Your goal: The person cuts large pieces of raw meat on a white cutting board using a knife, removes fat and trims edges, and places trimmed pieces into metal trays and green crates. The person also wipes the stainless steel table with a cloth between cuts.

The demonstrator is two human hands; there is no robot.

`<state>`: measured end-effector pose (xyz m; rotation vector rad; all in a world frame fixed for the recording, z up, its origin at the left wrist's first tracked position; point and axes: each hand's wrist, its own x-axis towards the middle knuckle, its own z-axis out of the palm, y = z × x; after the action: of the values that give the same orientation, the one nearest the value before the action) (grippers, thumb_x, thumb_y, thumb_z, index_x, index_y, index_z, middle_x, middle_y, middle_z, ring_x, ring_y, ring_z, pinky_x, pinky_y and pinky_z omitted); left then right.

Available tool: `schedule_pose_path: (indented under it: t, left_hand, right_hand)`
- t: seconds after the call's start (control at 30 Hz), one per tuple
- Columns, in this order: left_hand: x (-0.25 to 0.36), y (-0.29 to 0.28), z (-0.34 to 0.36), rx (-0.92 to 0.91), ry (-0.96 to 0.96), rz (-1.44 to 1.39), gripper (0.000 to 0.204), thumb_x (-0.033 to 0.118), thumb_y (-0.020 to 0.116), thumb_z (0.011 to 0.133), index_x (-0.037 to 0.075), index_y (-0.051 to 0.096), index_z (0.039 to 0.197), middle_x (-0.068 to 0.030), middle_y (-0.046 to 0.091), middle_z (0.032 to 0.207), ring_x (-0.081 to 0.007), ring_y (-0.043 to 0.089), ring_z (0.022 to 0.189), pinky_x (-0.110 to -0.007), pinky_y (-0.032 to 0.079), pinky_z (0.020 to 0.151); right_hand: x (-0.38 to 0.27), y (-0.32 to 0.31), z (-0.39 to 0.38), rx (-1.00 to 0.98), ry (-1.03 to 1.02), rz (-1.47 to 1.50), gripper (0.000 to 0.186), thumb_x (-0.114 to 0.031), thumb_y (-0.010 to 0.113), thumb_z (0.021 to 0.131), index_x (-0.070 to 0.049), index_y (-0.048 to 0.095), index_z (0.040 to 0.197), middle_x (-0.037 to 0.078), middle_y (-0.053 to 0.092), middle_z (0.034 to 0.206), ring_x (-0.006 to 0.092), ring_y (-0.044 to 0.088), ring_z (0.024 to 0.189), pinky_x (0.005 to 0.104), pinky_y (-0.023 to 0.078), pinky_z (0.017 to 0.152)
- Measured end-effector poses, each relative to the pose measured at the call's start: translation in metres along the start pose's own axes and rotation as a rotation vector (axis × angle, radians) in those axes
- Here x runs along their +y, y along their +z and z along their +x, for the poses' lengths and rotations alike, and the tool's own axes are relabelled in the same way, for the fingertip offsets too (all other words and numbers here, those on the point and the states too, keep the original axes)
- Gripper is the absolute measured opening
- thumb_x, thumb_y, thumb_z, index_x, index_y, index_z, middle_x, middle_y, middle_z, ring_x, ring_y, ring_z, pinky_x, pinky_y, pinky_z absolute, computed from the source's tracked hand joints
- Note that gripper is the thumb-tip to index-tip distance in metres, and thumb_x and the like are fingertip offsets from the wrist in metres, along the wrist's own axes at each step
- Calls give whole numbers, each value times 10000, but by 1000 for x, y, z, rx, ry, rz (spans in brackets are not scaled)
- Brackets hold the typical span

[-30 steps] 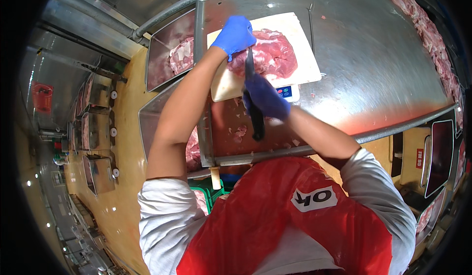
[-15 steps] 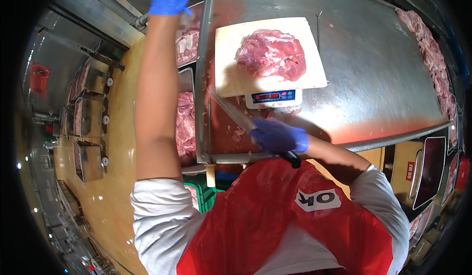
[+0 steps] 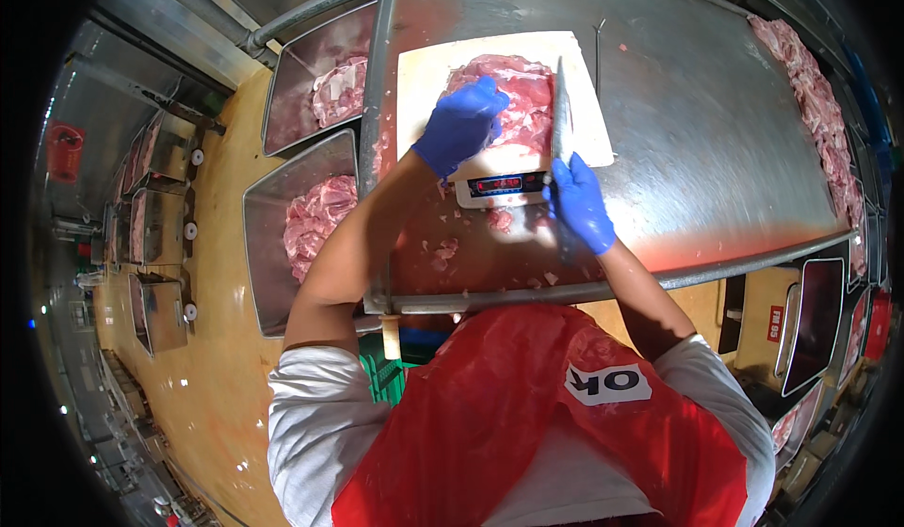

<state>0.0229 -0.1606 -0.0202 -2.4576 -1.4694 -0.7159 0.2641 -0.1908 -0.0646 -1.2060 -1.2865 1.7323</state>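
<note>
Nearest, along the bottom of the frame, is the person's red apron [image 3: 443,414] between white sleeves [image 3: 320,400], with part of a green crate [image 3: 384,376] showing beside it at lower left. Beyond the apron runs the near edge of a steel table [image 3: 697,122], where small meat scraps [image 3: 443,252] lie scattered just left of the frame's centre. A scale [image 3: 467,195] with a lit display stands just above them, its upper part covered by a pale cutting board [image 3: 589,136].

Right of the scale, the right hand [image 3: 580,205], gloved in blue, has its fingers wrapped around the handle of a knife [image 3: 562,117]; the blade points to the top of the frame. The left hand [image 3: 460,129], also blue-gloved, is over the left part of a raw meat slab [image 3: 529,103] with its fingers bent and close together; whether they pinch the meat cannot be told. The slab lies on the board at upper centre, and the blade runs along its right edge.

A thin metal rod [image 3: 598,61] lies just right of the board. Two steel tubs [image 3: 266,221] with meat sit at left and upper left, and a row of meat pieces [image 3: 819,113] lines the table's far right edge.
</note>
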Motion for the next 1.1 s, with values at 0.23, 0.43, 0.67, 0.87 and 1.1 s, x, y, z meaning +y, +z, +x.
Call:
schedule_pose_path:
  t: [0.23, 0.43, 0.67, 0.87, 1.1]
  left_hand:
    - [-13, -25, 23, 63, 30, -184, 127, 76, 684, 675, 66, 557, 669, -128, 544, 647, -347, 568, 614, -422, 462, 547]
    - [1, -35, 32, 87, 183, -126, 146, 96, 694, 669, 55, 556, 645, -117, 537, 630, -346, 548, 598, -422, 456, 570]
    - [0, -29, 16, 135, 11, -246, 164, 51, 688, 655, 38, 524, 668, -123, 537, 655, -351, 554, 621, -416, 454, 589]
    - [21, -86, 49, 70, -394, -406, 73, -24, 676, 693, 23, 629, 722, -54, 562, 659, -101, 517, 566, -261, 417, 538]
    - [-29, -113, 14, 332, -595, -336, 258, 31, 675, 789, 12, 644, 1045, -57, 620, 809, -117, 573, 735, -291, 492, 670]
  right_hand:
    - [-24, 40, 54, -28, -94, 9, 221, -274, 457, 1055, -68, 502, 990, 38, 561, 718, 113, 540, 539, 277, 478, 470]
    - [-19, 61, 61, -90, -377, -171, 226, -271, 490, 1031, -54, 524, 973, 14, 547, 687, 106, 569, 565, 308, 477, 482]
    - [-4, 85, -16, -288, 80, -68, 157, -216, 493, 1007, -67, 542, 1019, 41, 588, 700, 147, 600, 576, 335, 474, 482]
    - [-22, 122, 61, -398, -17, -102, 168, -226, 477, 1020, -73, 517, 962, 13, 509, 654, 132, 513, 519, 300, 442, 456]
    - [26, 44, -13, -196, 189, 452, 303, -305, 498, 1035, -7, 478, 979, 88, 586, 663, 164, 580, 535, 338, 477, 476]
